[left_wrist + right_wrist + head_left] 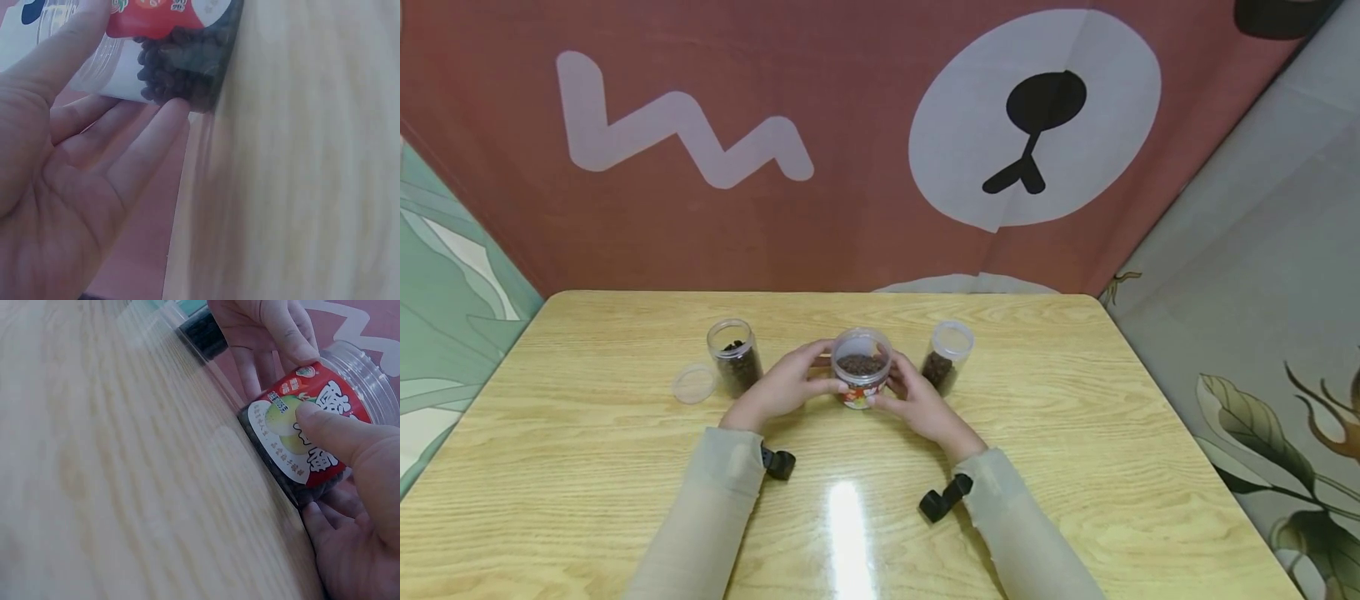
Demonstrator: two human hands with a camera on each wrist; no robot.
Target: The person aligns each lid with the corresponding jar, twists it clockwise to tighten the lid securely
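A short clear plastic jar (862,392) with a red label stands upright in the middle, its top uncovered and dark brown pieces inside. My left hand (790,383) holds it from the left, thumb on the front and fingers behind. From the right, my right hand (925,406) grips the same jar, its thumb across the label. The right wrist view shows the jar's label (294,428) with printed fruit and white lettering. In the left wrist view dark pieces (178,69) show through the wall below the label. The jar's back is hidden.
Left of the hands stands a taller clear jar (739,367) of dark pieces, uncovered, with a round translucent lid (694,384) lying beside it. Another clear jar (942,367) with a whitish top and dark contents stands right. A patterned cloth (850,208) hangs behind the wooden table (587,467).
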